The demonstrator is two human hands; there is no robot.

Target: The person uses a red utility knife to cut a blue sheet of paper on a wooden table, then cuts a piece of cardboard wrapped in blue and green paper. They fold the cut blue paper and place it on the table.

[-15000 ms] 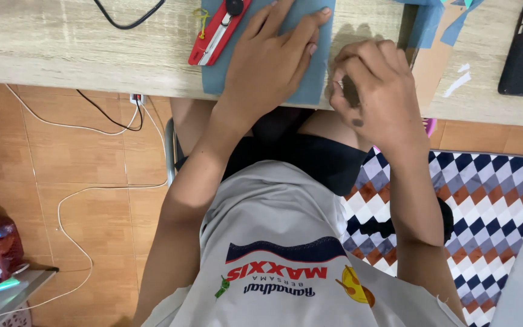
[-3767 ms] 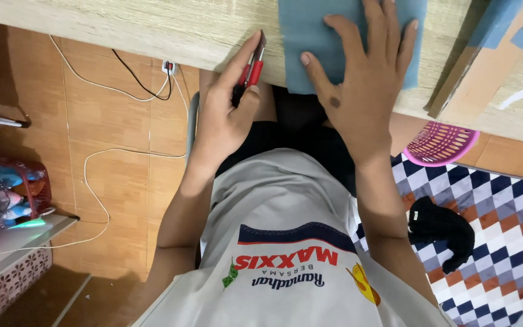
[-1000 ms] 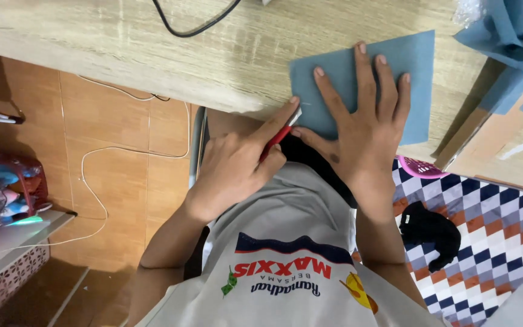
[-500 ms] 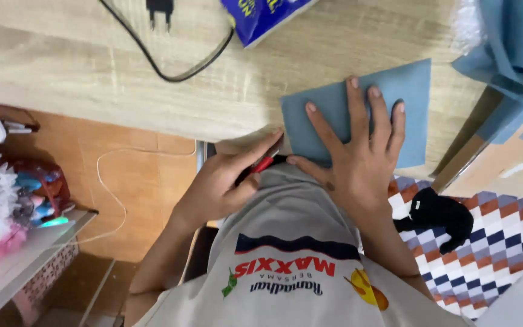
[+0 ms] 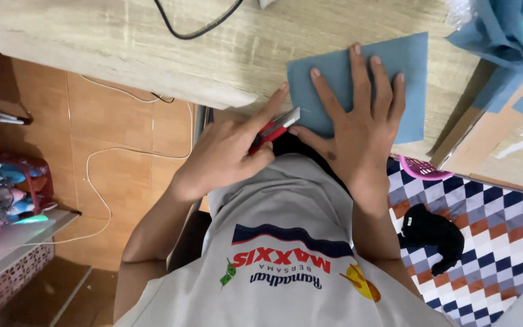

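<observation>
- Our left hand (image 5: 228, 154) grips a red knife (image 5: 272, 128), blade tip at the blue sheet (image 5: 407, 79)'s near-left edge.
- Our right hand (image 5: 358, 124) lies flat with fingers spread, pinning the sheet to the worktop (image 5: 122, 42).
- The sheet lies just ahead of both hands, overhanging the near worktop edge; knife side is left.

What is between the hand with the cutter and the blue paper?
In the head view, only the red cutter: the left hand grips it, its blade tip meeting the blue paper beside the right hand.
</observation>
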